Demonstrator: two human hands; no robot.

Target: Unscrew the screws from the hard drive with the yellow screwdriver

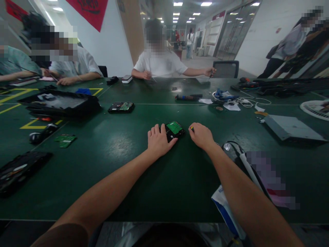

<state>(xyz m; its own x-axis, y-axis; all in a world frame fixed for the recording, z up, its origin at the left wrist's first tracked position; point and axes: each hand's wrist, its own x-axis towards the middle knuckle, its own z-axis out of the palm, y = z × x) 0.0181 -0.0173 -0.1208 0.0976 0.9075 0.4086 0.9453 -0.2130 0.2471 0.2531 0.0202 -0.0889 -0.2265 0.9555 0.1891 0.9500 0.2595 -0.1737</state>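
A black hard drive [174, 129] with a green circuit board on its upper face lies on the table in front of me. My left hand [158, 140] rests over its near left part, thumb along the near edge and fingers on the left side, holding it. Just right of the drive, apart from it, my right hand [202, 136] is closed around a small tool [192, 128]. Only a yellow and black bit of that tool shows between the fingers; the rest is hidden.
Another drive [121, 107] and a black tray [63, 102] lie left on the green table [133, 185], with a loose circuit board [65, 140] and a black casing [23, 169]. A grey metal box [293, 127] and cables stand right. Several people are across the table and beyond.
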